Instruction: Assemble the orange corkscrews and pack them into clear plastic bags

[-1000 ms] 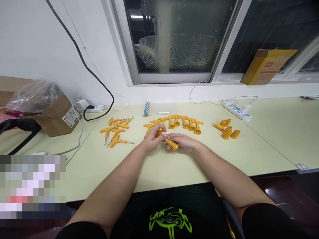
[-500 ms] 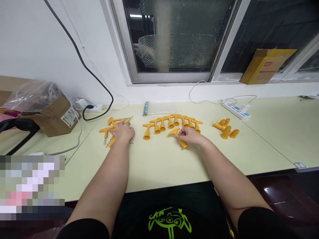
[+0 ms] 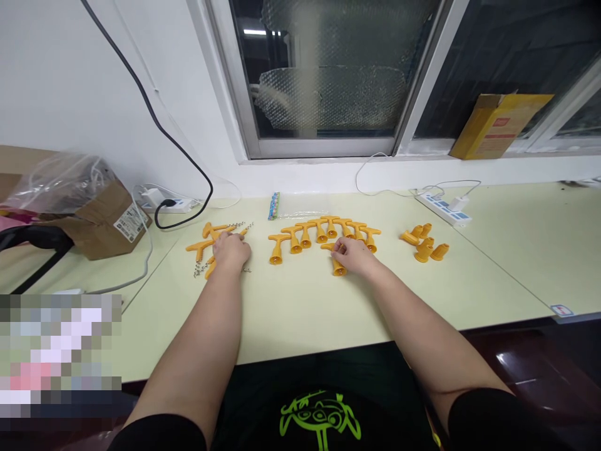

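My left hand [image 3: 231, 250] rests over a loose pile of yellow T-handled corkscrews [image 3: 200, 245] with metal spirals; its fingertips are partly hidden, so what they hold cannot be made out. My right hand [image 3: 352, 254] pinches a yellow corkscrew fitted with a bell-shaped base [image 3: 339, 269], its base low over or on the table. Behind it, several corkscrews with such bases stand in a curved row [image 3: 322, 232]. Farther right lies a group of loose yellow bell-shaped bases [image 3: 424, 250].
A clear plastic bag [image 3: 300, 205] lies behind the row. Power strips [image 3: 444, 208] with cables sit near the wall. At the left is an open cardboard box [image 3: 101, 219] with plastic wrap. A yellow carton [image 3: 498, 128] leans on the window.
The corkscrew in my right hand has moved slightly left and now stands more upright. My left hand has shifted only slightly over the pile.
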Tool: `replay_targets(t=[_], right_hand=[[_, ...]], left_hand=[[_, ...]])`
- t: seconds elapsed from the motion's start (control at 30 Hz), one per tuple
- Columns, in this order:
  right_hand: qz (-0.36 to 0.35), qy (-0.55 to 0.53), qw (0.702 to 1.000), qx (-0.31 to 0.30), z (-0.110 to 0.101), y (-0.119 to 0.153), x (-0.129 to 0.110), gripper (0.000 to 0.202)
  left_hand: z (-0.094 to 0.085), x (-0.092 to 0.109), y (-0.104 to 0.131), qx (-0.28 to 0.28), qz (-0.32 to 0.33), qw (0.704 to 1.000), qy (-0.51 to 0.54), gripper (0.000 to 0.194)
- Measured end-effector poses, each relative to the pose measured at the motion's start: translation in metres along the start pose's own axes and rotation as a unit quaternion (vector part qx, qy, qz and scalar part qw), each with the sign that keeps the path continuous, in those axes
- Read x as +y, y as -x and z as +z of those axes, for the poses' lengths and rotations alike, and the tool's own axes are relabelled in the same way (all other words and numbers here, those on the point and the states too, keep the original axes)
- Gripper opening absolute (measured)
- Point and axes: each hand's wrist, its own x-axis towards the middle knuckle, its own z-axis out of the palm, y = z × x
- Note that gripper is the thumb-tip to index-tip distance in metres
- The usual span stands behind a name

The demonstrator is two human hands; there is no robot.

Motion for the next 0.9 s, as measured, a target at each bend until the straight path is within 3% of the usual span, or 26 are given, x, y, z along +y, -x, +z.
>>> replay_targets(t=[0.17, 0.27, 0.37, 0.5, 0.67, 0.8, 0.9], right_hand=[[-0.006, 0.021, 0.993, 0.114, -0.028, -0.007, 0.016, 0.015], [0.079, 0.047, 0.972, 0.214, -0.059, -0.01, 0.04, 0.02], [0.149, 0.086, 0.947, 0.271, -0.082, -0.013, 0.067, 0.033], [0.213, 0.116, 0.933, 0.265, -0.089, -0.019, 0.093, 0.048], [0.245, 0.132, 0.935, 0.221, -0.087, -0.027, 0.106, 0.051], [0.28, 0.119, 0.93, 0.206, -0.089, -0.031, 0.112, 0.055], [0.293, 0.12, 0.924, 0.214, -0.088, -0.035, 0.116, 0.052]], left_hand=[[0.005, -0.003, -0.005, 0.02, -0.013, 0.999, 0.027, 0.039], [0.005, -0.004, -0.007, 0.021, -0.015, 0.999, 0.031, 0.038], [0.003, -0.002, -0.005, 0.01, -0.015, 1.0, 0.022, 0.035], [-0.003, 0.005, 0.002, 0.006, -0.009, 1.0, 0.005, 0.037], [-0.017, 0.018, 0.015, 0.078, 0.039, 0.994, 0.061, 0.038], [-0.021, 0.025, 0.02, 0.119, 0.114, 0.965, 0.205, 0.037], [-0.018, 0.031, 0.022, 0.086, 0.118, 0.914, 0.379, 0.04]])
